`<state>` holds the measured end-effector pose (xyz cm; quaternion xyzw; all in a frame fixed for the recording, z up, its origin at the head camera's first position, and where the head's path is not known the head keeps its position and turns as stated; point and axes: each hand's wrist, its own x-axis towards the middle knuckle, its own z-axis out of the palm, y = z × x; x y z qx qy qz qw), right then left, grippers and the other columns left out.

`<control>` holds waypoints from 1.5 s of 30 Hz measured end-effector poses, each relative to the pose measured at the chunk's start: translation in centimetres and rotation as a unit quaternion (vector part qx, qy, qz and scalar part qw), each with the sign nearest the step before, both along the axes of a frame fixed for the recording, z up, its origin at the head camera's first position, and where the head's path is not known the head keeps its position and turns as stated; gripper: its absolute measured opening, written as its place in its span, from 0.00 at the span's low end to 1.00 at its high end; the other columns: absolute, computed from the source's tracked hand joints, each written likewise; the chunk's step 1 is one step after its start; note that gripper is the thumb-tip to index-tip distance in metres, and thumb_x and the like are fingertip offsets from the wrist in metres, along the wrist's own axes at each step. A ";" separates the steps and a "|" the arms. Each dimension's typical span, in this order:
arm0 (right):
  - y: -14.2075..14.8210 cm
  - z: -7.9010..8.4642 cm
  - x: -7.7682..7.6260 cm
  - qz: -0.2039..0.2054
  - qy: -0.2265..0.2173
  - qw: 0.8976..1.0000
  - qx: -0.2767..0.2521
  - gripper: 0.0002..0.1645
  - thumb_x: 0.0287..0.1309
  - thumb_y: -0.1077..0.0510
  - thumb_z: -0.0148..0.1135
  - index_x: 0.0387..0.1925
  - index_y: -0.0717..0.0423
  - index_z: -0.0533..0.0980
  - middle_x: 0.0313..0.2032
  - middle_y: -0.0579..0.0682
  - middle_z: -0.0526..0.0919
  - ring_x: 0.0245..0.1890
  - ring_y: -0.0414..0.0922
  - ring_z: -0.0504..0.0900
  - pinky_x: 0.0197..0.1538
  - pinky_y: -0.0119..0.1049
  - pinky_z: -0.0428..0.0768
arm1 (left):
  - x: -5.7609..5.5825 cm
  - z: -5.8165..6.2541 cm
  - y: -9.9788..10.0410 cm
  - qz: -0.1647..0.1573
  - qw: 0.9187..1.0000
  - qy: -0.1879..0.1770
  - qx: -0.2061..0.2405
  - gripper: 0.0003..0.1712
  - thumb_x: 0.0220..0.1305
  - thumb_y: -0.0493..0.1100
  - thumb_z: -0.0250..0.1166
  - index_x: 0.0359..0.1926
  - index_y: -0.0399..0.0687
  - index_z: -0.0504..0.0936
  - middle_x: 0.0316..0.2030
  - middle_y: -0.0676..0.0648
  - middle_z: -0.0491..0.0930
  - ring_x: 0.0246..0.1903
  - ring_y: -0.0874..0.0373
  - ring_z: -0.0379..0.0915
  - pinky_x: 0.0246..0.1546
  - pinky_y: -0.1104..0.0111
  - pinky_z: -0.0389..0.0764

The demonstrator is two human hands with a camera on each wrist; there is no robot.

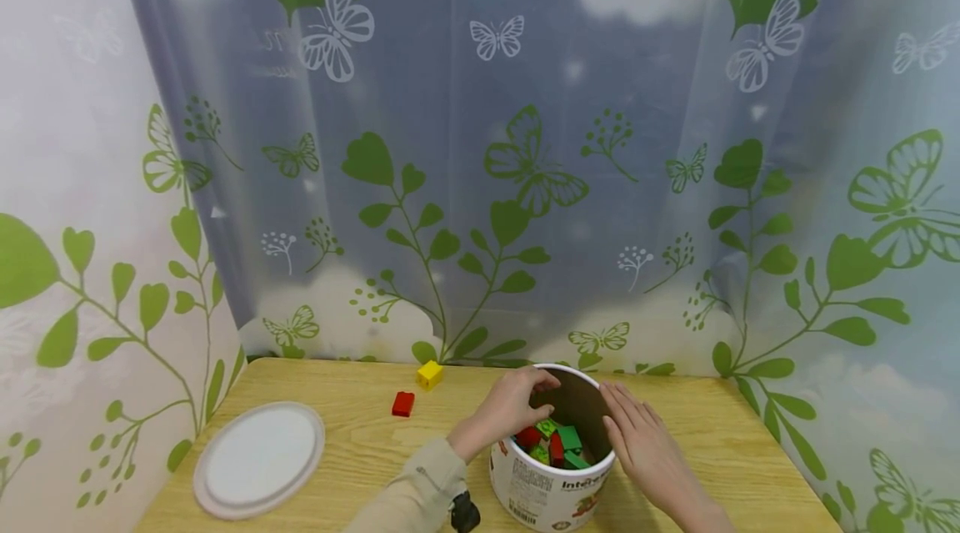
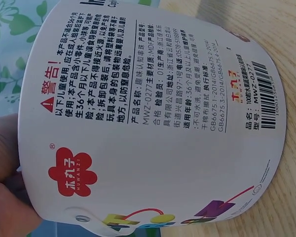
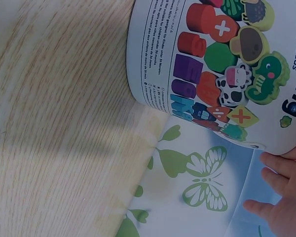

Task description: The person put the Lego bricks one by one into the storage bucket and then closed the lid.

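A white round bucket (image 1: 551,483) with printed labels stands on the table. Inside lie several red, green and lime toy building blocks (image 1: 557,443). My left hand (image 1: 512,409) reaches over the bucket's left rim, its thumb and fingers parted above the blocks with nothing visible between them. In the left wrist view, part of that hand (image 2: 10,197) shows beside the rim, its fingertips hidden. On the opposite side, my right hand (image 1: 648,441) rests its fairly straight fingers along the bucket's rim. Its fingers also show beside the printed wall in the right wrist view (image 3: 286,187).
Left of the bucket, a yellow block (image 1: 430,374) and a red block (image 1: 402,404) lie on the wooden table (image 1: 360,450). A round white lid (image 1: 262,454) lies at the far left. Patterned curtains (image 1: 450,183) surround the table's back and sides.
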<state>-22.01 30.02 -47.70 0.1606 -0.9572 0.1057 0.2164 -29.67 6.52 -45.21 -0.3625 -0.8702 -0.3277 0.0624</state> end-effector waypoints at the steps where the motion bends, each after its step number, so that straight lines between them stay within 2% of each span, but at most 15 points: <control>1: 0.0 0.0 0.0 0.001 0.001 1.000 0.000 0.28 0.75 0.54 0.52 0.71 0.61 0.69 0.69 0.58 0.73 0.70 0.57 0.69 0.68 0.62 0.68 | 0.0 0.0 0.0 -0.001 1.000 -0.003 0.007 0.16 0.65 0.40 0.71 0.53 0.44 0.84 0.48 0.49 0.84 0.46 0.57 0.80 0.47 0.72 0.81; 8: 0.0 -0.1 -0.1 0.003 0.003 1.000 0.000 0.28 0.76 0.54 0.52 0.71 0.61 0.69 0.69 0.58 0.72 0.70 0.57 0.69 0.68 0.62 0.68 | -0.3 -0.4 -0.1 -0.004 0.998 -0.014 0.065 0.14 0.67 0.40 0.69 0.53 0.44 0.85 0.47 0.49 0.84 0.45 0.59 0.81 0.47 0.73 0.82; 16: 0.0 -0.2 -0.1 0.003 0.011 1.000 0.000 0.28 0.75 0.55 0.53 0.70 0.62 0.69 0.68 0.59 0.73 0.70 0.58 0.69 0.68 0.62 0.68 | -0.2 0.4 -1.0 -0.002 0.993 -0.003 0.121 0.14 0.67 0.37 0.68 0.53 0.42 0.84 0.47 0.46 0.84 0.44 0.56 0.82 0.46 0.70 0.84; 22: 0.0 -0.2 -0.1 0.003 0.005 1.000 -0.002 0.28 0.75 0.55 0.53 0.71 0.61 0.69 0.69 0.58 0.73 0.70 0.57 0.69 0.68 0.62 0.67 | -0.6 0.5 -2.8 0.002 0.988 0.019 0.150 0.14 0.67 0.35 0.68 0.52 0.39 0.84 0.46 0.42 0.84 0.45 0.49 0.83 0.47 0.60 0.86; 30: -0.1 -0.2 -0.2 0.007 0.011 1.000 -0.007 0.28 0.73 0.57 0.56 0.70 0.62 0.70 0.68 0.58 0.73 0.70 0.58 0.69 0.68 0.62 0.68 | -0.8 0.5 -6.3 0.038 0.984 0.021 0.173 0.16 0.64 0.33 0.69 0.53 0.38 0.83 0.48 0.43 0.84 0.47 0.47 0.82 0.49 0.56 0.85; 35: -0.1 -0.3 -0.2 0.006 0.012 1.000 0.000 0.29 0.73 0.57 0.56 0.70 0.61 0.69 0.68 0.58 0.73 0.70 0.57 0.69 0.68 0.62 0.68 | -1.3 -0.5 -8.8 0.072 0.983 0.016 0.169 0.17 0.64 0.33 0.70 0.53 0.39 0.83 0.48 0.43 0.84 0.48 0.48 0.82 0.50 0.55 0.84; 41: -0.1 -0.4 -0.2 0.008 0.021 1.000 -0.002 0.28 0.72 0.57 0.56 0.70 0.62 0.70 0.67 0.59 0.74 0.69 0.58 0.70 0.67 0.62 0.68 | -2.3 -2.5 -12.2 0.139 0.980 0.018 0.143 0.18 0.61 0.33 0.72 0.53 0.41 0.83 0.49 0.42 0.84 0.48 0.47 0.81 0.50 0.54 0.84; 45: -0.1 -0.5 -0.2 0.010 0.036 0.999 -0.003 0.28 0.71 0.58 0.57 0.69 0.63 0.71 0.66 0.59 0.75 0.68 0.59 0.71 0.66 0.62 0.69 | -2.8 -3.8 -14.3 0.167 0.978 0.017 0.125 0.19 0.59 0.32 0.73 0.52 0.37 0.83 0.48 0.40 0.83 0.47 0.43 0.81 0.48 0.51 0.84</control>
